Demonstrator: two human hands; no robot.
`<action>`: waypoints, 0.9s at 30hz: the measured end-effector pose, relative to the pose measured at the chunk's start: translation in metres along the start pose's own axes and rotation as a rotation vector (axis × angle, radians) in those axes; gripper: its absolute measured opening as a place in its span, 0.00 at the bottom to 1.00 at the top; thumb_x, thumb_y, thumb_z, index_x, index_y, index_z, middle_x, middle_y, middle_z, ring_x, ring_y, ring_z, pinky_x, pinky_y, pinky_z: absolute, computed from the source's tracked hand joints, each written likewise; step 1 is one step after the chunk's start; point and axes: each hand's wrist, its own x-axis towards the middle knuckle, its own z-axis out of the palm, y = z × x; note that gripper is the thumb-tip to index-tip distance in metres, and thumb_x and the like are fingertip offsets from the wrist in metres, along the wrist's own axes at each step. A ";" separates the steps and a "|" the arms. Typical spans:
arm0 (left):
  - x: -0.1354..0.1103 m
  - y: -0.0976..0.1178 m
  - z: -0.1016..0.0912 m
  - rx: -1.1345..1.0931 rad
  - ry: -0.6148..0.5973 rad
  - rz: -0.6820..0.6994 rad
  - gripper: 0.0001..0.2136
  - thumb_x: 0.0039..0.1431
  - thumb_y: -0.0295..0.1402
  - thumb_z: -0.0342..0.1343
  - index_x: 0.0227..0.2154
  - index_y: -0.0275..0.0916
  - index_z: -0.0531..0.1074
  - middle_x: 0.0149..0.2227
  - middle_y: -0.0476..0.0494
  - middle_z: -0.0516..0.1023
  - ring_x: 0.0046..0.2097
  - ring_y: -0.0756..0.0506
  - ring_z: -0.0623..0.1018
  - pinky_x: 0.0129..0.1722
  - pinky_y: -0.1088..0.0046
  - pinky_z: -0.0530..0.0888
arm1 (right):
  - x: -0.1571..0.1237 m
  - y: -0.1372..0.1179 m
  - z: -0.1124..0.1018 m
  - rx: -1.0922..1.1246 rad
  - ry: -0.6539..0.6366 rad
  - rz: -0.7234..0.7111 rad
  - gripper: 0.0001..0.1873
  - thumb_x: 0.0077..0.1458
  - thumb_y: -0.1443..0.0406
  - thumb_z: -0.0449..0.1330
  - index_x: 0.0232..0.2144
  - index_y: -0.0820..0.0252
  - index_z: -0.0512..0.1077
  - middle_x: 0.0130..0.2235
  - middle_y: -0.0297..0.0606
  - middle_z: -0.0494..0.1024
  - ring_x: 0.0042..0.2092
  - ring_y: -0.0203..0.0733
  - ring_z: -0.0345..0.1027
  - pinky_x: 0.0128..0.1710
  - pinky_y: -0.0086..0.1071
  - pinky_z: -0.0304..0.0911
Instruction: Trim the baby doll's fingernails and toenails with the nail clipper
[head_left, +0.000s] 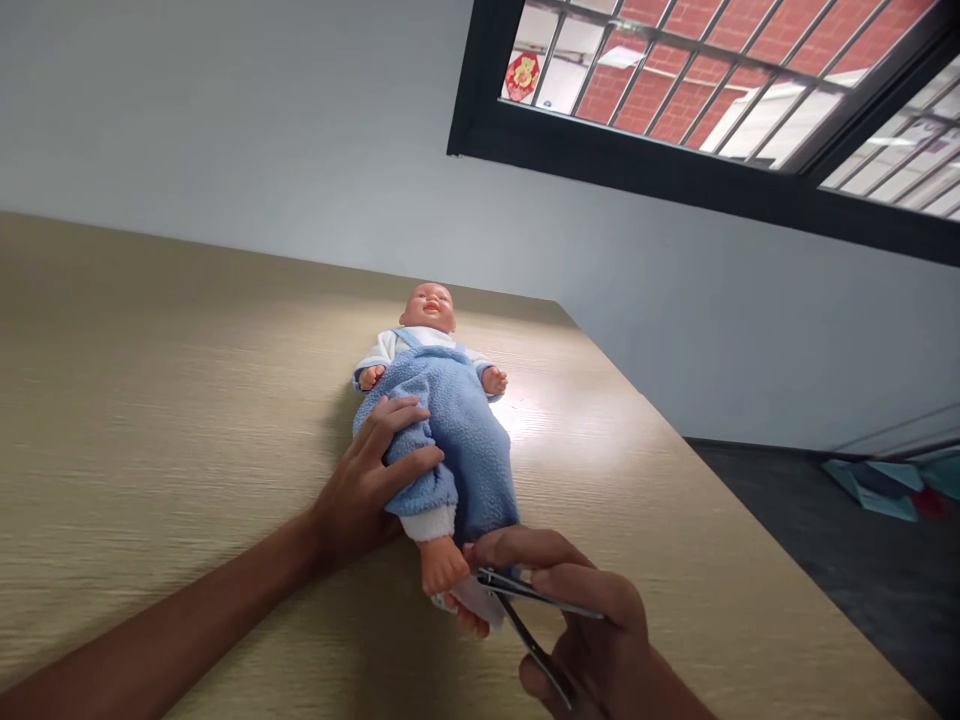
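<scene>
A baby doll (469,430) in blue fleece overalls and a white top lies on its back, head pointing away from me. My left hand (379,465) grips its leg on the left side, fingers over the fleece and thumb along the thigh. Between the fingers of my right hand (592,610) is a metal nail clipper (536,600), its lever and body spread apart. The clipper's jaws are close to the toes of the doll's raised bare foot (442,566); whether they touch I cannot tell. The other foot (471,618) sits lower, partly hidden behind it.
The doll rests on a light wood-grain table (187,400), whose right edge slants down towards me. Behind stands a pale wall (262,130) with a dark-framed barred window (637,150). Teal items (877,490) lie on the dark floor at the right.
</scene>
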 end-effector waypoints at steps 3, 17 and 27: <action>-0.001 0.000 0.000 -0.005 -0.019 0.002 0.13 0.60 0.26 0.59 0.48 0.39 0.70 0.60 0.31 0.62 0.66 0.30 0.60 0.64 0.41 0.59 | -0.003 0.002 -0.008 -0.054 -0.145 -0.026 0.28 0.62 0.61 0.61 0.60 0.44 0.55 0.49 0.46 0.77 0.48 0.51 0.77 0.45 0.45 0.76; -0.001 -0.001 0.001 0.002 -0.027 -0.004 0.14 0.58 0.25 0.59 0.47 0.37 0.71 0.58 0.31 0.63 0.65 0.30 0.61 0.64 0.40 0.59 | 0.003 -0.011 -0.012 -0.406 -0.234 -0.124 0.21 0.61 0.67 0.60 0.55 0.49 0.64 0.48 0.46 0.81 0.44 0.50 0.80 0.42 0.39 0.78; -0.002 0.000 0.001 0.017 -0.020 0.000 0.12 0.60 0.27 0.59 0.47 0.38 0.71 0.58 0.32 0.64 0.65 0.30 0.61 0.64 0.40 0.59 | 0.020 -0.029 0.003 -0.285 -0.230 0.136 0.27 0.61 0.72 0.51 0.59 0.46 0.61 0.37 0.37 0.81 0.29 0.41 0.77 0.23 0.27 0.74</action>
